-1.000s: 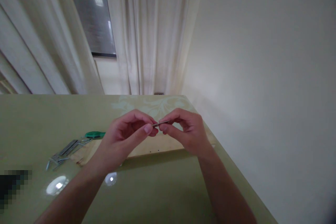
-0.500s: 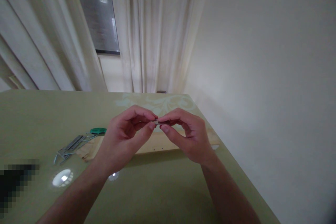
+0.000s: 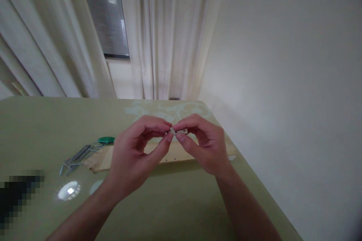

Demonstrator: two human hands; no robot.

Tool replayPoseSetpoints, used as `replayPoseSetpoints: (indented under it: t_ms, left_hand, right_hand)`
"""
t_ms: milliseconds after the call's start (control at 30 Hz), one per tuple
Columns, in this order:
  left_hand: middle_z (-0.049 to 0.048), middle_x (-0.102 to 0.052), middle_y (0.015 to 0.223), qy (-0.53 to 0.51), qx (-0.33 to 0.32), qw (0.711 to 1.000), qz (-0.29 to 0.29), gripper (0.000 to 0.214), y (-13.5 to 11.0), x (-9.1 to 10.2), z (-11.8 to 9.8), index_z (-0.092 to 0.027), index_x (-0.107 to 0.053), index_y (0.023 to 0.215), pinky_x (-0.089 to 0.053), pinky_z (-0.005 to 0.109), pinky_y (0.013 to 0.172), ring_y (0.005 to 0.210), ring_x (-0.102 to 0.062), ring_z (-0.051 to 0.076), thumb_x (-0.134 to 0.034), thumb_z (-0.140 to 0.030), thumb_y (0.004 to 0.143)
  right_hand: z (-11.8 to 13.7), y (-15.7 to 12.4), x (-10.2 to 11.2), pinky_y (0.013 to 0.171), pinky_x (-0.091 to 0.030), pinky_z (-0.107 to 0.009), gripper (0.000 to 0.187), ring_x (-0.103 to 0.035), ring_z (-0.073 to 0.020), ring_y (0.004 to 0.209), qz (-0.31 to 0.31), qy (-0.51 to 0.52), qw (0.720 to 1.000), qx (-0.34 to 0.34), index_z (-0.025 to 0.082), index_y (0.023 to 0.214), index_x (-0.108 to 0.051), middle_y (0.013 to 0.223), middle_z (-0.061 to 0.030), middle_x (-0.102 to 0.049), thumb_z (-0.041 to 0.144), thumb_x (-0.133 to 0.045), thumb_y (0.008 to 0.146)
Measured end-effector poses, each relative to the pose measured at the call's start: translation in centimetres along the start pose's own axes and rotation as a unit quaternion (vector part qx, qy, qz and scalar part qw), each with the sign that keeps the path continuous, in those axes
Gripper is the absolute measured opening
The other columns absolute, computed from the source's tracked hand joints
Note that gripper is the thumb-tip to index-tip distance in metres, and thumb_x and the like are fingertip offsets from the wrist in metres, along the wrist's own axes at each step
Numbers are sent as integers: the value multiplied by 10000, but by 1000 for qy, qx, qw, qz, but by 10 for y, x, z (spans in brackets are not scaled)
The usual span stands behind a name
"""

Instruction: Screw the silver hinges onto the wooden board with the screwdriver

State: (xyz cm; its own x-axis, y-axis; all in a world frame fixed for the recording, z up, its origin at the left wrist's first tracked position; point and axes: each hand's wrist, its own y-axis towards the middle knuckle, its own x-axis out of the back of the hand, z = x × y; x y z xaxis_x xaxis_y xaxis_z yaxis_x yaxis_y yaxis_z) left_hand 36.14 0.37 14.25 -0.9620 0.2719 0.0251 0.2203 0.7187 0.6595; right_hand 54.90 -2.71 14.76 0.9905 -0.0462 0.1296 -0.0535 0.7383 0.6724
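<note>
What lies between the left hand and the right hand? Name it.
A small metal plate with dark holes, pinched between the left hand and right hand, in the head view.

Glossy green table (image 3: 175, 203), far right corner patterned in pale scrolls. Wooden board (image 3: 182, 153) is laid near right edge; metal strips (image 3: 82, 152) and thin rods (image 3: 74, 167) are piled by its left end, green handle (image 3: 106, 140) placed just beyond.

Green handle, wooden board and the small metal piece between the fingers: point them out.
Green handle (image 3: 106, 140), head view, middle of its visible part.
Wooden board (image 3: 171, 153), head view, on its pale surface.
Small metal piece (image 3: 180, 131), head view, on its face.
</note>
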Motion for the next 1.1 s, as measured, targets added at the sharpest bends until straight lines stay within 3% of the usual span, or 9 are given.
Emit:
replayPoseSetpoints:
  t_ms: [200,367,833,967,1100]
  left_hand:
    - [28,-757,1087,20,-54,998,-3,223,-5,0,3,-266,-763,1085,-654,281,901,1032,-736,166,-781,-104,933]
    - [27,-782,1091,66,-92,993,-14,260,-7,0,3,-284,-779,1075,-645,353,896,1023,-753,194,-797,-80,916]
    - [16,-820,1094,127,-132,982,-37,252,-9,1,0,-285,-802,1059,-660,355,873,1001,-783,194,-813,-86,904]
    - [19,-828,1067,185,-171,967,-46,233,-8,1,-1,-256,-799,1043,-674,312,840,958,-796,176,-822,-82,889]
    - [12,-841,1096,284,-219,933,-44,230,-7,3,-5,-242,-786,1075,-689,289,872,940,-813,168,-821,-99,898]
  right_hand:
    - [0,-1,0,822,-633,-338,212,-724,-187,953,-5,8,1000,13,292,1158,-817,1054,-36,-793,225,-776,961]
    - [-1,-2,-1,812,-618,-340,254,-714,-182,926,-15,24,999,17,299,1186,-818,1044,-31,-793,197,-780,956]
    - [-1,-4,-4,854,-633,-309,321,-744,-166,951,-20,60,998,-8,306,1255,-798,1080,-28,-791,182,-784,959]
    - [-2,-4,-4,844,-632,-268,340,-740,-144,947,-20,70,997,-12,296,1279,-786,1108,-26,-793,179,-777,960]
    - [0,-4,-4,836,-637,-248,329,-748,-134,939,-18,77,997,-10,290,1276,-787,1076,-19,-794,163,-743,976]
